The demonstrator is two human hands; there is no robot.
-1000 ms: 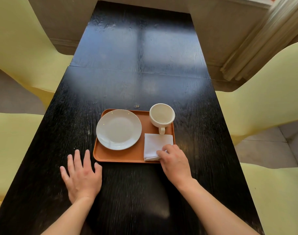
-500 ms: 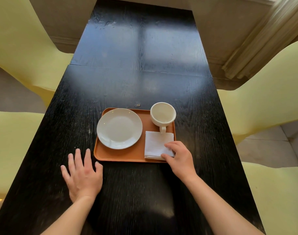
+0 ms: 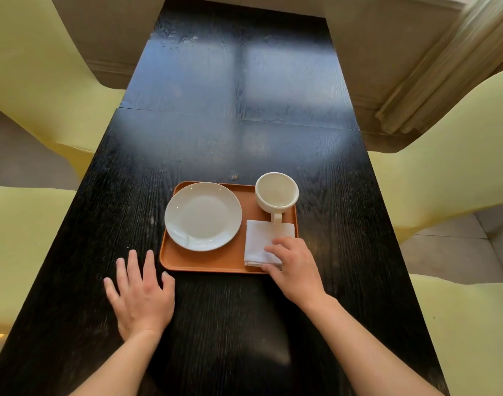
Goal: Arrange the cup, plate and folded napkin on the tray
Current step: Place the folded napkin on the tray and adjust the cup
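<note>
I'm seeing the tray [image 3: 204, 261] sitting on the black table [image 3: 244, 138], carrying all three pieces — the plate [image 3: 203, 216] on its left half, the cup [image 3: 276, 195] at the far right corner with its handle pointing at me, the napkin [image 3: 263, 242] just below it. My right hand [image 3: 294, 264] is resting on the napkin's near right corner, fingers loosely curled, thumb at the tray's edge — gripping nothing that I can make out. My left hand [image 3: 140, 295] is lying flat and spread on the table beside the tray.
</note>
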